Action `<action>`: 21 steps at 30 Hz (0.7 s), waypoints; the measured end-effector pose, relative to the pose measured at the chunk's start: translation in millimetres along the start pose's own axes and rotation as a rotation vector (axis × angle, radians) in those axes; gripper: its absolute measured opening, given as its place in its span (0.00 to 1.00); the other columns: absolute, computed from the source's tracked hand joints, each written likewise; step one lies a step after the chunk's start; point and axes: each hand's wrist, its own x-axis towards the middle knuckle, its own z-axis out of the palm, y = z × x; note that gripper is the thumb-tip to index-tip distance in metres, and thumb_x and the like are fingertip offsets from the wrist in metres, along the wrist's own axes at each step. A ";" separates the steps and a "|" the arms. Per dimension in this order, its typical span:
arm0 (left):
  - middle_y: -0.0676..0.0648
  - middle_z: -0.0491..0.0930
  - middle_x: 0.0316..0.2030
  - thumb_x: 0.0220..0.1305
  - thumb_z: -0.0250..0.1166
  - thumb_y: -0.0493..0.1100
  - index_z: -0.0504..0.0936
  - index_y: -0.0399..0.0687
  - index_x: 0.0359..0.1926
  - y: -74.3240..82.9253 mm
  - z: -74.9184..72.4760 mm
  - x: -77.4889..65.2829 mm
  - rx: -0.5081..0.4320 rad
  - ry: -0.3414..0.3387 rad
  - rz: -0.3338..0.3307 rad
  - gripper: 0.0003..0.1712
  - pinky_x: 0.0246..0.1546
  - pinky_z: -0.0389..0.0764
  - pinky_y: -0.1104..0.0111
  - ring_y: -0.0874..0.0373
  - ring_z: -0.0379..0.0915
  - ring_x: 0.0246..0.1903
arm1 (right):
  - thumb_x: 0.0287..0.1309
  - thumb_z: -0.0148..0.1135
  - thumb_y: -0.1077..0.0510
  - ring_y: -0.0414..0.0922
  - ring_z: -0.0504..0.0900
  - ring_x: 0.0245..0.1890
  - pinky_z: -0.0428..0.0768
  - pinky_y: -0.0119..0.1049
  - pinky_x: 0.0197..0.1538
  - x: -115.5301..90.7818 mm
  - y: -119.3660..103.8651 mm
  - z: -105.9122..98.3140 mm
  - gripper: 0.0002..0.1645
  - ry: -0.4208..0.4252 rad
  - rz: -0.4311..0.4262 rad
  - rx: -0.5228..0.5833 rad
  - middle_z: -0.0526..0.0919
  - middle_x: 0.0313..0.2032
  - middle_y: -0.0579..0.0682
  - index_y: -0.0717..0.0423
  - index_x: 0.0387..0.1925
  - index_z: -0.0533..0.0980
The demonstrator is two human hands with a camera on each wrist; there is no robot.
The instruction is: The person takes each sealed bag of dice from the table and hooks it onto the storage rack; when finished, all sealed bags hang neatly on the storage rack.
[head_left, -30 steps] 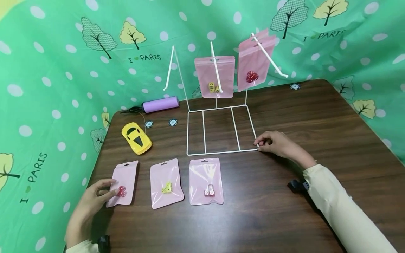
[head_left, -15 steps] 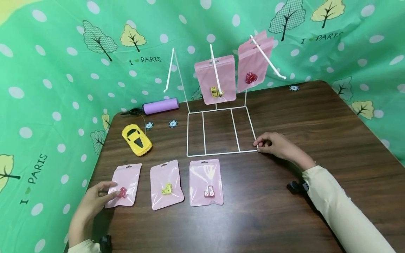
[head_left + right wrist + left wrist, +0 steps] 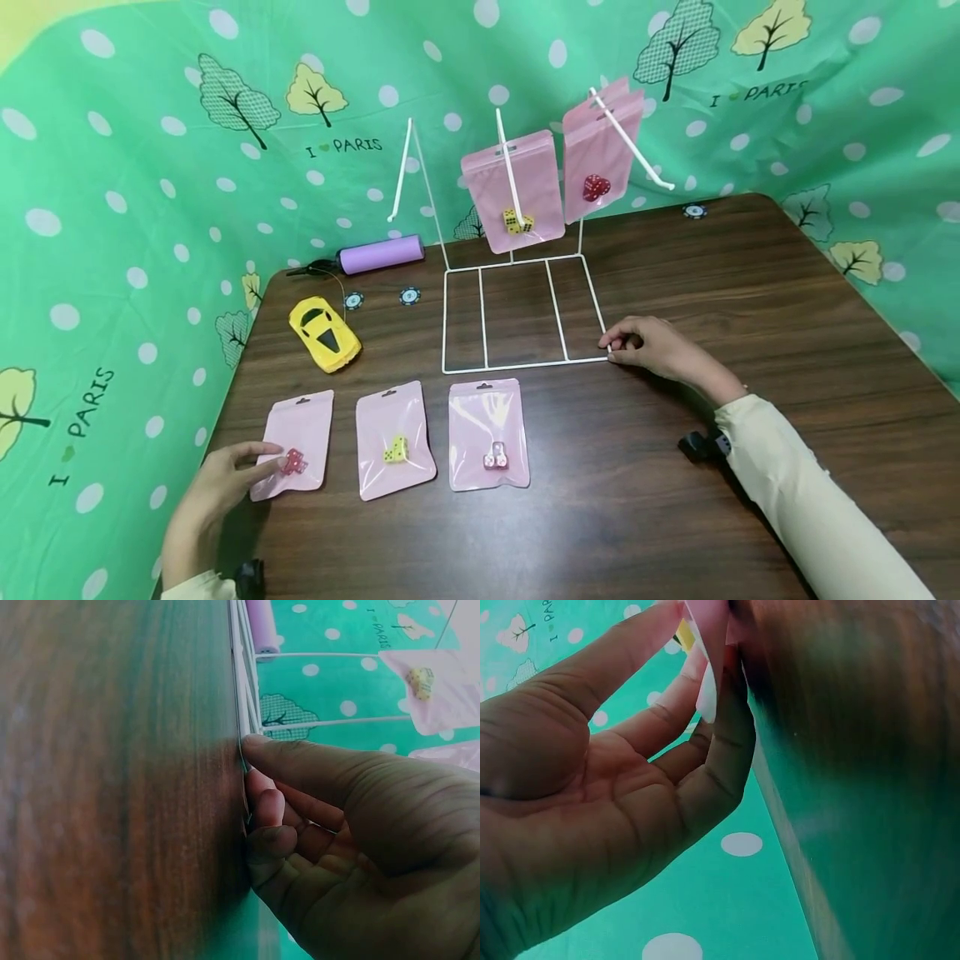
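My left hand (image 3: 217, 487) pinches the left edge of a pink zip bag (image 3: 309, 421) with red dice at the table's front left. Its thumb lies on the bag's front and fingers go behind the bag (image 3: 711, 645) in the left wrist view. My right hand (image 3: 656, 346) holds the front right corner of a white wire rack (image 3: 517, 365) between thumb and curled fingers. On the rack's middle hook hangs a pink bag (image 3: 525, 179) with yellow dice. A pink bag (image 3: 611, 142) with red dice hangs on the right hook (image 3: 637, 150); the left hook (image 3: 401, 171) carries nothing.
Flat on the table (image 3: 600, 517) lie a pink bag (image 3: 386, 412) with yellow dice and another bag (image 3: 487, 417) with clear-and-red dice. Behind them are a yellow toy car (image 3: 325, 333), a purple cylinder (image 3: 381, 254) with a black tip, and several poker chips (image 3: 409, 296).
The left-hand bag has shifted slightly right and lower, and the hand has moved with it. The middle hanging bag has swung to a tilt. My right hand stays on the rack corner.
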 end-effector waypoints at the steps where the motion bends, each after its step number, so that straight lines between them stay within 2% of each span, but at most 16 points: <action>1: 0.22 0.70 0.67 0.76 0.68 0.41 0.82 0.26 0.61 -0.3 -0.3 -0.4 -0.002 -0.007 -0.001 0.23 0.62 0.69 0.40 0.32 0.65 0.63 | 0.73 0.69 0.63 0.46 0.74 0.36 0.74 0.35 0.36 0.1 -0.2 0.3 0.10 0.001 -0.001 0.000 0.82 0.41 0.51 0.62 0.52 0.85; 3: 0.20 0.69 0.70 0.78 0.66 0.40 0.81 0.25 0.62 -1.5 -1.2 -1.4 0.004 -0.014 0.023 0.22 0.65 0.66 0.38 0.29 0.63 0.67 | 0.73 0.69 0.64 0.46 0.74 0.36 0.74 0.35 0.37 0.4 -0.8 0.7 0.10 0.002 0.000 0.004 0.82 0.41 0.51 0.62 0.52 0.85; 5: 0.21 0.71 0.69 0.78 0.64 0.38 0.81 0.23 0.62 -2.6 -1.9 -2.2 0.022 0.000 0.059 0.21 0.64 0.70 0.47 0.32 0.66 0.67 | 0.73 0.69 0.64 0.46 0.74 0.36 0.74 0.35 0.37 0.3 -1.1 0.8 0.10 0.000 0.003 0.006 0.82 0.41 0.51 0.62 0.52 0.85; 8: 0.24 0.76 0.65 0.76 0.62 0.32 0.81 0.22 0.62 -3.9 -3.4 -3.9 0.025 0.038 0.109 0.19 0.54 0.74 0.64 0.43 0.72 0.58 | 0.73 0.69 0.63 0.46 0.74 0.37 0.74 0.35 0.36 0.4 -1.3 0.5 0.10 -0.004 0.006 0.008 0.82 0.41 0.51 0.63 0.52 0.85; 10: 0.25 0.77 0.63 0.74 0.62 0.30 0.81 0.22 0.62 -3.3 -4.5 -5.6 0.003 0.063 0.121 0.19 0.42 0.72 0.71 0.53 0.71 0.49 | 0.73 0.69 0.63 0.46 0.74 0.37 0.74 0.35 0.36 0.8 -1.1 0.5 0.10 -0.006 0.005 0.008 0.82 0.41 0.51 0.63 0.52 0.85; 11: 0.26 0.77 0.62 0.74 0.62 0.29 0.81 0.22 0.61 -2.8 -5.3 -6.8 -0.009 0.071 0.130 0.19 0.40 0.72 0.73 0.58 0.69 0.47 | 0.73 0.69 0.63 0.46 0.74 0.37 0.74 0.36 0.37 1.2 -1.1 0.8 0.10 -0.007 0.004 0.007 0.82 0.41 0.51 0.62 0.52 0.85; 14: 0.26 0.78 0.60 0.73 0.62 0.27 0.80 0.20 0.61 0.9 -9.1 -11.9 -0.029 0.095 0.186 0.19 0.35 0.75 0.73 0.65 0.68 0.39 | 0.73 0.69 0.63 0.46 0.75 0.38 0.75 0.36 0.38 2.2 -0.7 2.2 0.09 -0.006 -0.002 0.003 0.82 0.41 0.51 0.62 0.51 0.85; 16: 0.28 0.82 0.53 0.72 0.63 0.26 0.81 0.20 0.60 7.0 -12.1 -16.0 -0.017 0.136 0.246 0.18 0.29 0.75 0.71 0.67 0.68 0.33 | 0.72 0.69 0.64 0.46 0.76 0.38 0.75 0.36 0.39 2.2 -0.4 2.8 0.09 -0.004 -0.007 0.002 0.82 0.40 0.50 0.62 0.51 0.86; 19: 0.37 0.84 0.42 0.71 0.65 0.24 0.83 0.21 0.57 22.0 -16.8 -22.3 0.020 0.230 0.352 0.16 0.21 0.72 0.69 0.66 0.66 0.23 | 0.71 0.69 0.65 0.47 0.76 0.39 0.75 0.35 0.40 1.9 0.1 3.7 0.09 0.002 -0.006 0.007 0.82 0.40 0.50 0.62 0.50 0.86; 21: 0.44 0.82 0.39 0.70 0.65 0.24 0.85 0.23 0.55 35.7 -19.6 -25.1 0.037 0.298 0.418 0.14 0.18 0.70 0.69 0.67 0.64 0.20 | 0.71 0.69 0.66 0.47 0.76 0.39 0.75 0.35 0.39 1.5 0.7 3.7 0.09 0.006 -0.006 0.011 0.82 0.40 0.50 0.63 0.51 0.86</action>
